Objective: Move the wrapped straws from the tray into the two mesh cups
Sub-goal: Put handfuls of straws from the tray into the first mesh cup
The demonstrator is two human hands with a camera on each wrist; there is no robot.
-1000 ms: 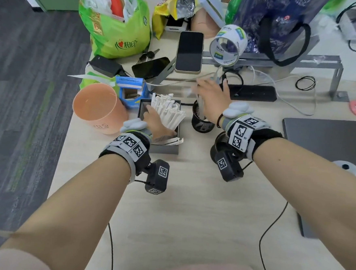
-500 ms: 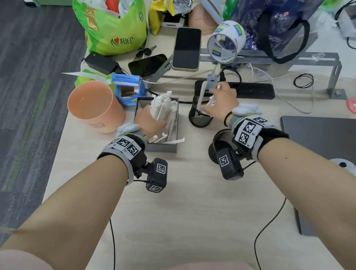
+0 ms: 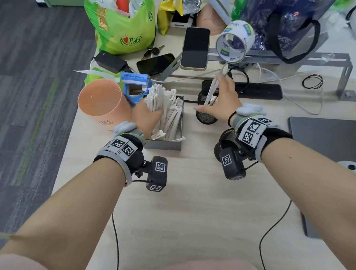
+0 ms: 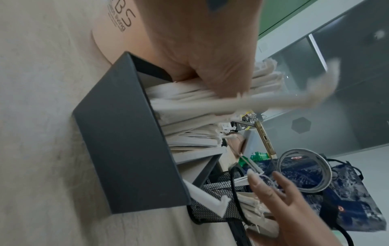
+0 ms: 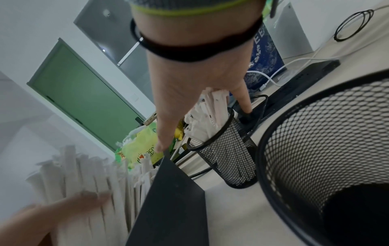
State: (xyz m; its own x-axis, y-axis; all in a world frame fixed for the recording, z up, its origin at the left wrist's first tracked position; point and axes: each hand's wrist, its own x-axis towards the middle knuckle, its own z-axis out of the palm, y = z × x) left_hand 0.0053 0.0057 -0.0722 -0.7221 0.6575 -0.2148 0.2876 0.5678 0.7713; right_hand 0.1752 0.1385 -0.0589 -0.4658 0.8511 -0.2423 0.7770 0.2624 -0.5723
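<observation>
Cluttered with bags, phones and cables, a pale desk (image 3: 188,209) is seen from above. At its middle, the left hand (image 3: 146,118) is closed around a thick bundle of straws (image 3: 157,99), held half-upright over the grey tray (image 3: 163,144), where more straws lie. The right hand (image 3: 223,100), fingers spread and mostly straight, is steadying a few straws (image 5: 210,109) already stood in the far cup (image 3: 206,113); whether any is pinched cannot be told. The near cup (image 5: 328,149), just below the right wrist, appears empty, though its bottom is dark. The step in hand is judged to be the loading of the far cup while the next bundle is gathered; next, that bundle needs to be lifted clear and lowered end-first into a cup. The left fingers are hidden behind the straws, and the bundle's tips are blurred in the left wrist view.
</observation>
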